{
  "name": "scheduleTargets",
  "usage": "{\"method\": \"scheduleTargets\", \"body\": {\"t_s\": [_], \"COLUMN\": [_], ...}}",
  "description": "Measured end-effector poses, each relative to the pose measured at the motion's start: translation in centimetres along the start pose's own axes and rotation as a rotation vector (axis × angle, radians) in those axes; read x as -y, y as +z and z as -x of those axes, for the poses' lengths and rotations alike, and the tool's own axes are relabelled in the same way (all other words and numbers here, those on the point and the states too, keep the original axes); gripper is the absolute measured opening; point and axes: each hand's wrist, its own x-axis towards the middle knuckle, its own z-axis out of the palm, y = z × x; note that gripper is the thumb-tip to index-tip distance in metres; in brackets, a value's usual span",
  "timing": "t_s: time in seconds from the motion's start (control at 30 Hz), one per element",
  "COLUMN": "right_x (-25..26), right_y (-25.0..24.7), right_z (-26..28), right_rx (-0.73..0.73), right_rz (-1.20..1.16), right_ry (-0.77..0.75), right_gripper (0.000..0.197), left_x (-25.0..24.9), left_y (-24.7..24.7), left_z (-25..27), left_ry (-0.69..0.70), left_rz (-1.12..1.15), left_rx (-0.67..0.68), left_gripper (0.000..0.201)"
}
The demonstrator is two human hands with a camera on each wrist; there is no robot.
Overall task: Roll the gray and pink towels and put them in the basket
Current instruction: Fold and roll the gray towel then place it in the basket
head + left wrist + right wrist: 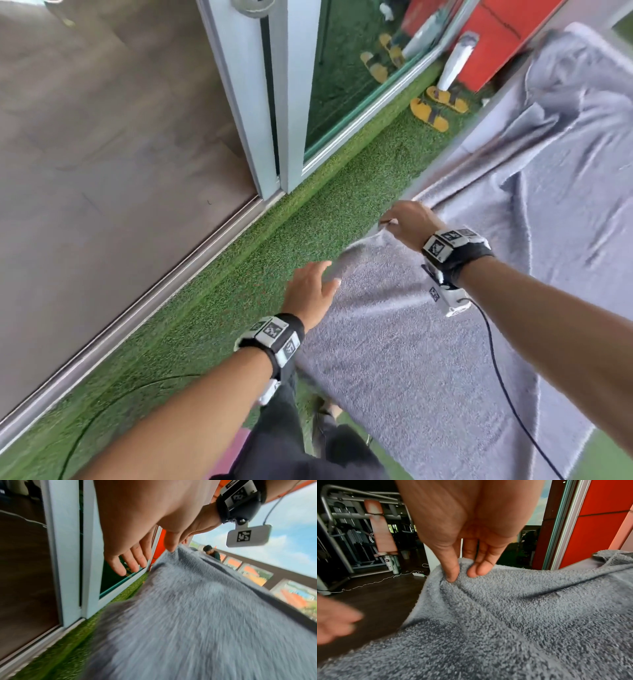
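A large gray towel (428,359) hangs spread out in front of me, over green turf. My right hand (388,222) pinches its top left edge; in the right wrist view the thumb and fingers (477,572) squeeze a fold of the gray towel (522,615). My left hand (325,274) hovers with straight fingers just left of the towel's side edge. In the left wrist view, the left hand (150,558) has its thumb tip at the edge of the gray towel (188,615). A pink strip (238,448) shows by my legs. No basket is in view.
Artificial grass (222,291) runs along a white-framed sliding glass door (284,102). Yellow sandals (438,109) and a person's legs stand at the far end by an orange wall (496,41). A black cable (496,377) hangs from my right wrist. Another person (211,553) sits far off.
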Motion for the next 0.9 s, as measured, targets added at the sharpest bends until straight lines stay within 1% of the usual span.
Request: {"method": "scheduleTargets", "body": {"t_s": [0.03,0.07,0.13,0.2,0.23,0.3,0.33,0.37,0.4,0.47,0.5,0.57,0.63,0.73,0.8,0.87,0.9], "right_x": [0.1,0.1,0.0,-0.3,-0.6,-0.8,-0.7,-0.5,-0.2,0.2,0.2,-0.2,-1.3,-3.5,-4.9,-6.0,-6.1], "right_y": [0.1,0.1,-0.1,-0.6,-0.9,-1.4,-1.4,-1.3,-1.2,-1.0,-0.9,-0.9,-0.9,-1.3,-2.1,-3.5,-4.4], "right_z": [0.0,0.1,0.0,0.0,0.0,-0.2,-0.2,-0.3,-0.4,-0.2,-0.1,0.3,0.2,-0.8,-1.9,-3.2,-3.9], "right_rx": [-0.007,-0.016,-0.023,-0.005,-0.002,-0.005,0.001,0.015,0.028,0.019,0.003,0.001,0.037,0.091,0.071,0.011,-0.033], "right_rz": [-0.018,-0.036,-0.048,-0.029,-0.028,-0.043,-0.046,-0.044,-0.038,-0.034,-0.04,-0.037,0.015,0.158,0.209,0.242,0.232], "right_ry": [-0.013,-0.027,-0.055,-0.042,-0.028,-0.007,-0.01,-0.021,-0.027,-0.033,-0.032,-0.008,0.053,0.207,0.332,0.444,0.475], "right_gripper": [0.016,0.015,0.014,0.016,0.016,0.016,0.016,0.017,0.018,0.018,0.018,0.02,0.023,0.022,0.017,0.02,0.02], "left_x": [-1.6,-2.8,-3.8,-4.0,-4.1,-3.7,-3.7,-3.8,-3.9,-4.2,-4.6,-4.6,-4.2,-3.3,-2.5,-2.0,-1.7], "left_y": [0.6,1.3,2.2,2.2,1.8,1.2,0.9,0.7,0.8,0.8,0.6,0.2,-0.4,-1.4,-1.8,-1.9,-1.8], "left_z": [-1.5,-3.0,-5.7,-7.2,-7.5,-7.8,-7.9,-8.2,-8.9,-9.9,-10.1,-10.0,-9.6,-8.8,-8.3,-8.2,-8.1], "left_ry": [0.024,0.04,0.049,0.038,0.027,0.044,0.058,0.065,0.074,0.128,0.157,0.192,0.193,0.194,0.184,0.177,0.171], "left_rz": [0.055,0.088,0.087,0.086,0.097,0.082,0.069,0.07,0.081,0.038,0.015,0.019,0.082,0.086,0.077,0.073,0.065], "left_rx": [-0.012,-0.027,-0.019,0.036,0.034,-0.032,-0.04,0.001,0.057,0.161,0.188,0.181,0.111,0.04,0.027,0.017,0.01], "left_gripper": [0.042,0.037,0.02,0.026,0.027,0.019,0.023,0.032,0.036,0.025,0.024,0.026,0.023,0.02,0.02,0.02,0.02]}}
